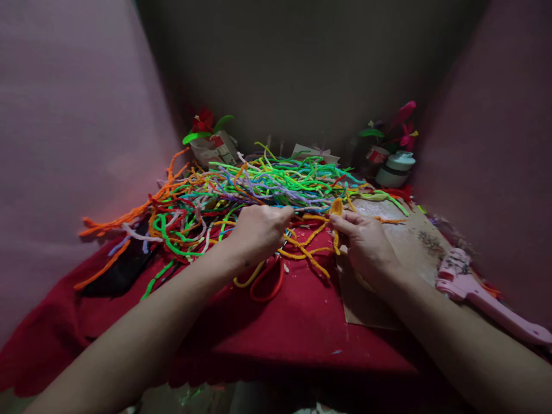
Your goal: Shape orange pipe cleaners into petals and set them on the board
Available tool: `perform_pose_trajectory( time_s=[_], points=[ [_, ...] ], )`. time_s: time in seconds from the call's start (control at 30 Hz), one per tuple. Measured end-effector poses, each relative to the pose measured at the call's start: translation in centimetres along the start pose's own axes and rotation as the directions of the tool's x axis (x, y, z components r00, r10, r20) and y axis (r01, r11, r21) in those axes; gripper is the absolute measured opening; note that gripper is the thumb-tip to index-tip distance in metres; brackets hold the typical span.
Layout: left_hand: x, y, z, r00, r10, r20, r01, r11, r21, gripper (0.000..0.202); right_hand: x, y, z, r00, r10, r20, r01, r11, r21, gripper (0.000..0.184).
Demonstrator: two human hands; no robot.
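My right hand pinches an orange pipe-cleaner piece bent into a petal-like loop, its tail hanging below the fingers. To its left, my left hand is closed with thumb and fingers together; whatever it grips is hidden. Loose orange pipe cleaners lie on the red cloth between and below the hands. Under my left wrist rests a pair of scissors with red handles, partly covered. Just beyond both hands spreads a large heap of multicoloured pipe cleaners.
A cardboard sheet lies beneath my right arm, with a pink glue gun at its right. Behind stand a white jar, a pink flower and a red flower. A black item sits at left. Walls enclose the table.
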State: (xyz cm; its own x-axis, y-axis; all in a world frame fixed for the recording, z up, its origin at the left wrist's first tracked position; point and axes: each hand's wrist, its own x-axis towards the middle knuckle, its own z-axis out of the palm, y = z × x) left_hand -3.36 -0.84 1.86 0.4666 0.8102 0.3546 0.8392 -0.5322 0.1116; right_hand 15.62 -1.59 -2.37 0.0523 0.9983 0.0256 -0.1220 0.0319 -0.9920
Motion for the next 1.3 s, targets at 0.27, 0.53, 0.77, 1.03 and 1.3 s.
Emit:
perform_pose_trajectory(
  time_s=[0.27, 0.53, 0.77, 1.03, 1.3],
  points=[
    [0.3, 2.7, 1.7, 0.897, -0.080, 0.434, 0.441, 0.233, -0.867, 0.021, -0.2, -0.6, 0.4, 0.997, 0.001, 0.075, -0.015, 0.981, 0.192, 0.021],
    [1.3, 5.2, 3.5, 0.907, -0.067, 0.415, 0.412, -0.051, -0.910, 0.018, -0.5, -0.6, 0.6, 0.994, 0.042, 0.103, -0.073, 0.948, 0.310, 0.017],
    [0.3, 5.9, 4.8, 0.854, -0.001, 0.520, 0.501, -0.265, -0.824, 0.015, -0.6, -0.4, 0.8, 0.988, 0.135, 0.081, -0.155, 0.920, 0.361, 0.027],
    [0.2, 5.9, 4.8, 0.836, -0.024, 0.548, 0.546, -0.068, -0.835, 0.014, -0.6, 0.0, 0.5, 0.996, 0.069, 0.057, -0.076, 0.988, 0.134, 0.026],
    [0.5, 4.3, 5.7, 0.943, -0.287, 0.166, 0.266, 0.355, -0.896, 0.038, -0.3, -0.4, 0.0, 0.998, -0.066, 0.001, 0.066, 0.997, -0.044, 0.021]
  ],
)
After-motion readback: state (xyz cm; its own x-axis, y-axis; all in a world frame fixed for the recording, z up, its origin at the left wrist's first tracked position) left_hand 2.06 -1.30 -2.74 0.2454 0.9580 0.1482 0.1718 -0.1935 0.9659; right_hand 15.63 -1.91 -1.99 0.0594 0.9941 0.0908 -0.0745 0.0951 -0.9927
